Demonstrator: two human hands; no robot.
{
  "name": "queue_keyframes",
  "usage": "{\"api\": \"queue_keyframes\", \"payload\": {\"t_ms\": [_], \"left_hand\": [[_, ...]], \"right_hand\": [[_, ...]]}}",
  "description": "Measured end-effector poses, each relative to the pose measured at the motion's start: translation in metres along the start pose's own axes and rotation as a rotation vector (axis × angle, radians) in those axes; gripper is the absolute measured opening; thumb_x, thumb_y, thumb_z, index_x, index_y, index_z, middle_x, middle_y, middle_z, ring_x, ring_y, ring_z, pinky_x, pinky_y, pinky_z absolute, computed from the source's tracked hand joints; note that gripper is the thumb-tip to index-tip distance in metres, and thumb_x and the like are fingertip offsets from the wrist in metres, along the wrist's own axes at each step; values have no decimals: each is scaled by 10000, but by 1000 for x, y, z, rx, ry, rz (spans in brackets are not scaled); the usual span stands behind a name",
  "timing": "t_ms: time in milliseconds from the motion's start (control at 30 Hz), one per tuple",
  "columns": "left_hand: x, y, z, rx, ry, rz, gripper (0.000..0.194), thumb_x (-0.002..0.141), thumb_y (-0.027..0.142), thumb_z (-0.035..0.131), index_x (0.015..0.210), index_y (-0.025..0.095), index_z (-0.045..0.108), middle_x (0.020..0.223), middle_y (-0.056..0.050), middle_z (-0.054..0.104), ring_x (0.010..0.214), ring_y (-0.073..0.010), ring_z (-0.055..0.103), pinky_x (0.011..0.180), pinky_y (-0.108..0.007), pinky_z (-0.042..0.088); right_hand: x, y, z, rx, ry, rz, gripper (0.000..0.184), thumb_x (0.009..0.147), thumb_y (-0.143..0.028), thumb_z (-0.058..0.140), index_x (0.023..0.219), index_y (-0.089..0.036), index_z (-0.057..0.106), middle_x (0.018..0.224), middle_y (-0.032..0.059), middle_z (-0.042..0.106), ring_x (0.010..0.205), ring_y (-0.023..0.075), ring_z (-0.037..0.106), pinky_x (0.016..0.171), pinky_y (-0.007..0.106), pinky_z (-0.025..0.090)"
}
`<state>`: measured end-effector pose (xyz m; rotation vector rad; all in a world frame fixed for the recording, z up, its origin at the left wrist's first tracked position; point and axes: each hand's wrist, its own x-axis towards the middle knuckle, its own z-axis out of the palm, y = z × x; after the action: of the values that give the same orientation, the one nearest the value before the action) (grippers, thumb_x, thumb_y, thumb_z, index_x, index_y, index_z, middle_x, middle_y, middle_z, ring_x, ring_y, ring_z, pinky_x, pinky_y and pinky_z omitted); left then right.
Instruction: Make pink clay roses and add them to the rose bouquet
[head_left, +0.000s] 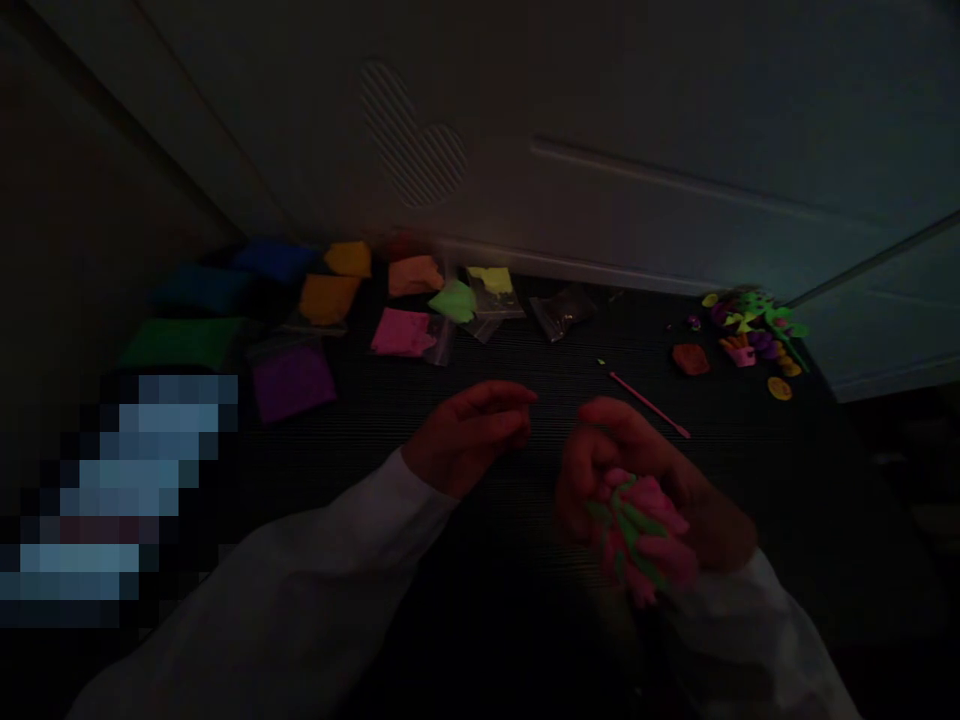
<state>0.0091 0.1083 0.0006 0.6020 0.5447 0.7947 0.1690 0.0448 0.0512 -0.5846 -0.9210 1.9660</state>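
"What could go wrong with that flower [643, 535]?"

"From my end, squashing, I'd judge. The right hand [656, 455] has its fingers [579, 468] curled in on it, and the pink parts look soft. Too firm a squeeze could flatten them. The right sleeve [757, 625] is near too, so a turn of the wrist might smear one. I also get very little light, so I could misjudge the grip."

"Where is it?"

"Off the bench [525, 372], on the person's side of the stick [649, 404]. The right hand is just beside the stick."

"Which way does it point?"

"The long axis seems to slant from those curled fingers down toward the person's body and a little right. Pink tips fan out that way, with green strips between. I can't make out the far end under the hand."

"And the left hand [471, 440]?"

"Left of the stick. Its fingers lie close together, with nothing I can see in them; I can't tell if the thumb meets them. The purple bag [292, 380] is farther left of the stick, the ornaments [761, 332] right of it."
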Motion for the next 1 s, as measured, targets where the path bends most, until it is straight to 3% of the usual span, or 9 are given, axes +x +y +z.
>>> {"api": "queue_keyframes", "payload": {"t_ms": [100, 267, 400, 700, 1000], "left_hand": [[1, -1, -1, -6, -3, 10, 217, 569, 162, 662, 784, 180, 641, 641, 17, 567, 631, -84, 516, 589, -219, 391], [2, -1, 0, -12, 13, 18, 180, 560, 172, 671, 737, 180, 643, 635, 12, 586, 633, -99, 530, 594, -241, 398], [1, -2, 2, 14, 36, 19, 160, 530, 180, 696, 684, 174, 649, 630, 13, 604, 620, -103, 542, 610, -256, 409], [2, -5, 3, 59, -12, 42, 157, 522, 143, 700, 667, 181, 652, 630, 24, 632, 589, -88, 555, 586, -228, 411], [1, -5, 5, 57, 35, 44, 142, 515, 146, 701, 645, 166, 649, 627, 17, 627, 598, -97, 554, 595, -243, 411]], "right_hand": [[4, 2, -2, -26, 64, -4, 469, 643, -176, 589, 1067, -306, 435, 863, -8, 482, 717, 119, 529, 578, 252, 425], [14, 7, -8, -40, 328, -50, 390, 641, -124, 579, 996, -253, 480, 800, -20, 497, 682, 88, 507, 640, 241, 418], [18, 9, -14, -48, 436, -11, 399, 613, -128, 607, 977, -245, 494, 801, -22, 525, 691, 89, 511, 639, 232, 429], [20, 11, -13, 10, 453, 95, 341, 647, -152, 608, 960, -231, 499, 812, -21, 563, 690, 79, 553, 610, 202, 451], [21, 13, -15, -4, 448, 124, 340, 645, -159, 615, 958, -228, 502, 820, -17, 566, 694, 79, 559, 605, 198, 459]]}}
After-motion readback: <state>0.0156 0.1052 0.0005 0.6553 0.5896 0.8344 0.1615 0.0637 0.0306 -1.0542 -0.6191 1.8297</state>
